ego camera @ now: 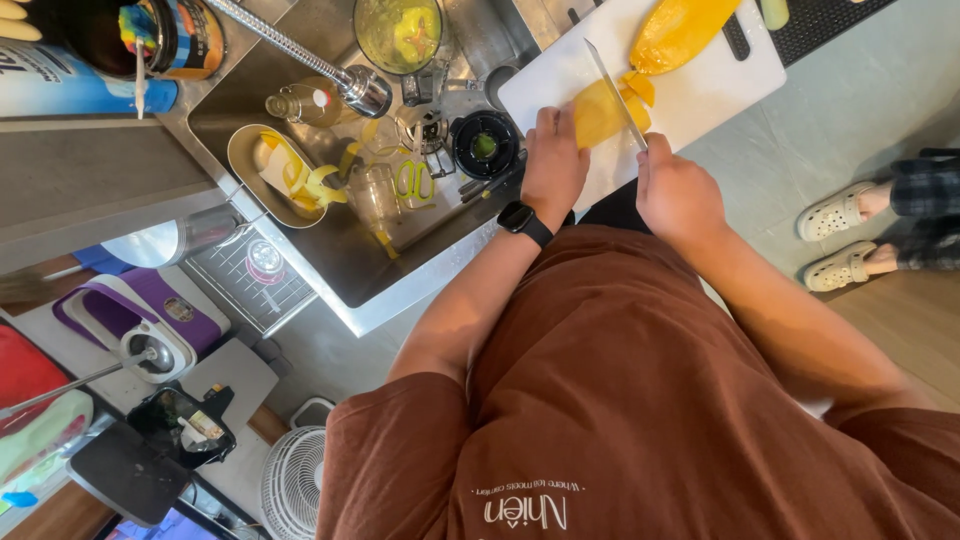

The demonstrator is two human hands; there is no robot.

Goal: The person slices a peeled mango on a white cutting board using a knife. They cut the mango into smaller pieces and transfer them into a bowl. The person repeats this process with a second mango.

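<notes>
Sink (330,262): far left of the grip. Steel basin crowded w/ dishes, so the board side stays free for cutting.
Oval dish (262,172): 1, in the sink, holds yellow peel strips, apparently parked there as scraps.
Blender jug (397,35): 1, at the sink's far edge, yellow-green residue inside.
Faucet (300,52): 1, flexible hose type, nozzle over the basin.
Black round lid (485,145): 1, just left of the left hand, at the sink edge.
Left hand (553,165): palm down, fingers pressed onto the yellow fruit piece (600,112) – pinning it flat so it doesn't slide under the blade. Black watch on the wrist.
Fruit: 2 main yellow pieces on the board. The smaller one sits under the left fingers, touching the blade; the big long piece (680,32) lies beyond the knife tip, apart from both hands. A couple of small offcuts lie between them.
Knife (612,92): 1, blade running away from the body, edge against the held piece, just right of the left fingers.
Right hand (678,192): closed around the knife handle – firm fist, handle mostly hidden.
Cutting board (720,85): 1, white, under everything.
Far right: another person's 2 feet in pale clogs (838,238) on the floor, well apart.
</notes>
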